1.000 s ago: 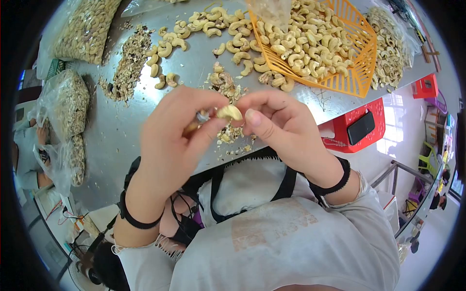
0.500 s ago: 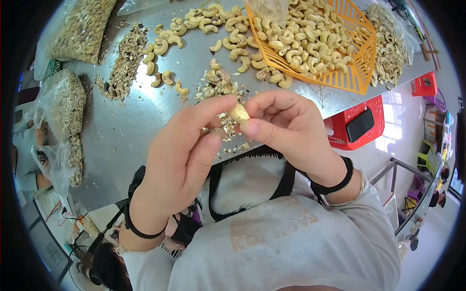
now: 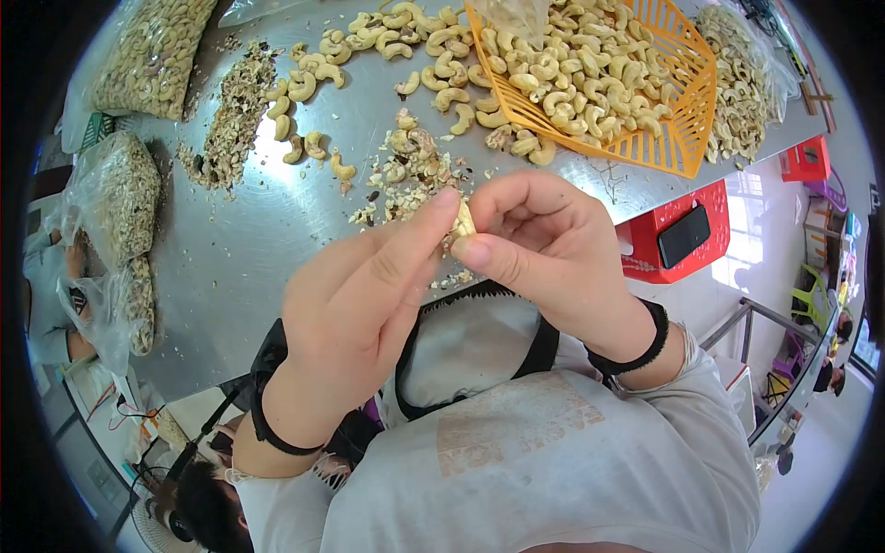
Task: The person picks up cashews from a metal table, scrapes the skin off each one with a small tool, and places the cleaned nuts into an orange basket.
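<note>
Looks mid-work on one pale-yellow curved cashew kernel (image 3: 464, 221) above the shiny metal desk (image 3: 249, 253), right hand (image 3: 564, 241) fingers pinching it, left hand (image 3: 355, 293) close by, grip hidden, so next calls for gentle pressure.

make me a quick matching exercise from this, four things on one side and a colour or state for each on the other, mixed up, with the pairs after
Things:
1. basket
2. phone
3. right hand
4. stool

Colours and states:
a. red, beside the table
b. pinching a cashew
c. black, lying on the stool
d. orange, heaped with cashews

Pairs: 1-d, 2-c, 3-b, 4-a
</note>
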`<state>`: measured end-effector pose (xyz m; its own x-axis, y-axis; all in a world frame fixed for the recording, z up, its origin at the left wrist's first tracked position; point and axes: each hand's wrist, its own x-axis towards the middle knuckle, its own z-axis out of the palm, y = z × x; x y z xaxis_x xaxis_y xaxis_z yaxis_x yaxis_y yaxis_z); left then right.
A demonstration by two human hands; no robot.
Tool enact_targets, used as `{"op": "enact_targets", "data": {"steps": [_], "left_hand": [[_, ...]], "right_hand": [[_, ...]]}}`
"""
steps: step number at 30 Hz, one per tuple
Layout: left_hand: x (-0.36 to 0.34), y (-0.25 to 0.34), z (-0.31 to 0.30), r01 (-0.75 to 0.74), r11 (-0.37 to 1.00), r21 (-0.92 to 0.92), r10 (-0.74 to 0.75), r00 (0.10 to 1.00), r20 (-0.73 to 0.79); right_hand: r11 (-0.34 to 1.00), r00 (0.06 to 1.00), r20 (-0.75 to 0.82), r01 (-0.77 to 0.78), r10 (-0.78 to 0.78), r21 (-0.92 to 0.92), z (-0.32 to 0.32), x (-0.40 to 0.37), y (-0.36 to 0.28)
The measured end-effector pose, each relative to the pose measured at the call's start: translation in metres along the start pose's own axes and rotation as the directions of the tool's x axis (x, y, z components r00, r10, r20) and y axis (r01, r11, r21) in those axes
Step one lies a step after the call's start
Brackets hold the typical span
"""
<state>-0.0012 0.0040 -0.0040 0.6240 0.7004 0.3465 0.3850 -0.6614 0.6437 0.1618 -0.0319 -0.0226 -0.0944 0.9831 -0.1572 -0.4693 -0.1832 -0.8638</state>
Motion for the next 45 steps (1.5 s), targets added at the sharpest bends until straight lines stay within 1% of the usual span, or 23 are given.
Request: {"op": "enact_targets", "data": {"steps": [3,4,5,6,8,12,14,15,18,20,21,23,24,26,27,29,30,32,33,35,39,41,45], "left_hand": [[-0.004,-0.002,-0.001,-0.02,1.0,0.015,0.02,1.0,-0.015],[-0.005,0.0,-0.003,0.131,0.978,-0.165,-0.13,0.991,0.017],[-0.006,0.002,-0.004,0.278,0.902,-0.332,-0.268,0.96,0.075],[-0.005,0.003,-0.005,0.278,0.901,-0.332,-0.268,0.96,0.075],[-0.004,0.005,-0.007,0.416,0.774,-0.477,-0.404,0.905,0.134],[-0.004,0.007,-0.006,0.411,0.774,-0.482,-0.389,0.909,0.15],[-0.005,0.005,-0.007,0.404,0.821,-0.404,-0.366,0.915,0.171],[-0.004,0.004,-0.008,0.404,0.821,-0.404,-0.366,0.915,0.171],[-0.004,0.002,-0.012,0.433,0.772,-0.465,-0.379,0.901,0.21],[-0.002,-0.002,-0.02,0.632,0.483,-0.606,-0.485,0.769,0.416],[-0.002,-0.002,-0.02,0.632,0.483,-0.606,-0.486,0.769,0.415],[-0.001,-0.003,-0.018,0.627,0.395,-0.672,-0.491,0.762,0.423],[-0.001,-0.003,-0.016,0.627,0.394,-0.672,-0.492,0.762,0.422],[0.0,0.0,-0.01,0.576,0.379,-0.725,-0.521,0.78,0.347],[0.0,0.0,-0.01,0.575,0.379,-0.725,-0.521,0.78,0.347],[0.0,0.001,-0.01,0.596,0.442,-0.67,-0.532,0.776,0.339],[-0.001,0.001,-0.01,0.595,0.442,-0.671,-0.532,0.776,0.338],[-0.001,0.001,-0.011,0.592,0.372,-0.715,-0.549,0.761,0.345],[-0.001,0.002,-0.011,0.592,0.372,-0.715,-0.549,0.762,0.345],[-0.001,0.003,-0.009,0.509,0.423,-0.75,-0.525,0.812,0.255],[-0.003,0.001,-0.008,0.474,0.465,-0.748,-0.494,0.84,0.225],[-0.004,-0.001,-0.007,0.42,0.524,-0.741,-0.434,0.88,0.192],[-0.001,-0.001,-0.008,0.409,0.565,-0.716,-0.385,0.899,0.209]], "right_hand": [[1.0,1.0,0.023,-0.015,0.016,-0.01,-0.001,0.0,0.001],[0.999,0.999,0.016,-0.032,0.032,-0.016,0.0,0.0,0.001],[0.999,0.999,0.008,-0.048,0.048,-0.022,0.001,0.0,0.001],[0.999,0.999,0.008,-0.048,0.048,-0.022,0.0,0.0,0.0],[0.999,0.999,0.015,-0.042,0.042,-0.011,0.0,0.0,0.0],[0.998,0.999,0.027,0.023,-0.022,-0.062,-0.002,0.001,0.004],[0.981,0.997,0.034,0.073,-0.068,-0.182,-0.004,0.001,0.006],[0.981,0.997,0.034,0.073,-0.068,-0.182,-0.004,0.002,0.007],[0.961,0.989,0.054,0.147,-0.139,-0.233,-0.005,0.003,0.007],[0.935,0.976,0.105,0.214,-0.192,-0.284,-0.005,0.004,0.008],[0.935,0.976,0.106,0.214,-0.191,-0.284,-0.006,0.004,0.01],[0.89,0.965,0.109,0.264,-0.24,-0.373,-0.007,0.004,0.013],[0.89,0.965,0.109,0.263,-0.239,-0.373,-0.007,0.004,0.013],[0.786,0.952,0.176,0.306,-0.251,-0.537,-0.006,0.003,0.01],[0.786,0.952,0.177,0.307,-0.251,-0.537,-0.005,0.004,0.009],[0.727,0.939,0.208,0.343,-0.273,-0.595,-0.004,0.004,0.007],[0.727,0.939,0.208,0.343,-0.272,-0.595,-0.003,0.004,0.008],[0.889,0.966,0.136,0.256,-0.22,-0.38,-0.002,0.005,0.012],[0.889,0.966,0.136,0.256,-0.22,-0.38,-0.002,0.005,0.012],[0.956,0.98,0.099,0.192,-0.174,-0.22,-0.002,0.006,0.013],[0.979,0.989,0.098,0.128,-0.113,-0.161,-0.002,0.005,0.009],[0.993,0.992,0.093,0.088,-0.08,-0.084,-0.002,0.006,0.008],[0.998,0.995,0.084,0.061,-0.059,-0.017,-0.002,0.005,0.008]]}}
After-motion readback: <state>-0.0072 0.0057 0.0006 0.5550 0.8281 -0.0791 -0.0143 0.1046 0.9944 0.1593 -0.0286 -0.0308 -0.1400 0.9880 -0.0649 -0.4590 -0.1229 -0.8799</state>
